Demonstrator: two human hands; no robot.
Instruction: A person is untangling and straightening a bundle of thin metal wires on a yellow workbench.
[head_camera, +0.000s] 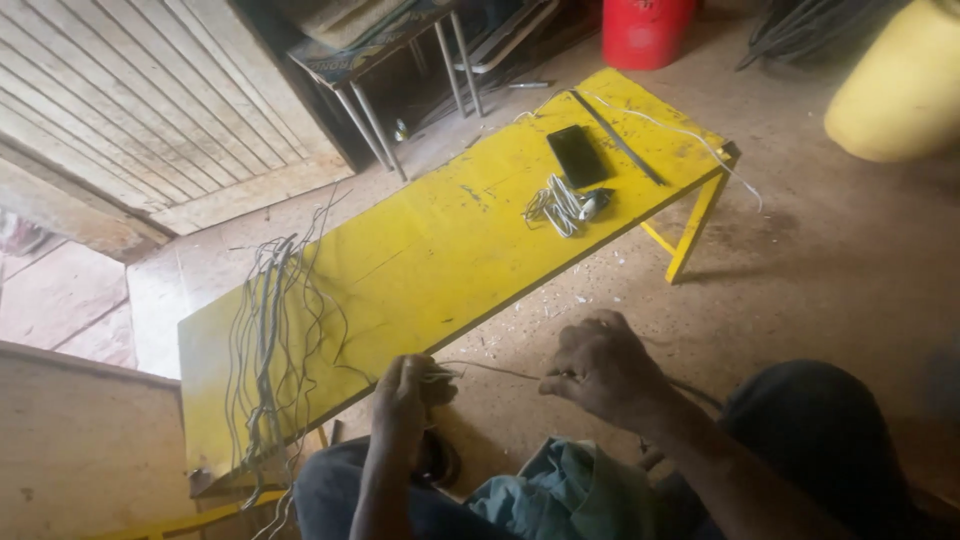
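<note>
Both hands are pinching one thin wire (495, 372) stretched nearly level between them, the left hand (405, 395) clamping its bunched end and the right hand (600, 365) gripping farther along, just below the yellow worktop (420, 250) edge.

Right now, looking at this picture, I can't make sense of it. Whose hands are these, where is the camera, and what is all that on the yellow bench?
There is no machine here. A person wears a camera on the head, so you look down at that person's own two bare hands. The left hand and the right hand each pinch a thin wire stretched between them. In front stands a long yellow bench. A loose bunch of grey wires drapes over its near end. Further along lie a dark phone, a small coiled bundle of wire and a long dark flat strip. Beyond are a red container and a large yellow drum on the dusty floor.
</note>
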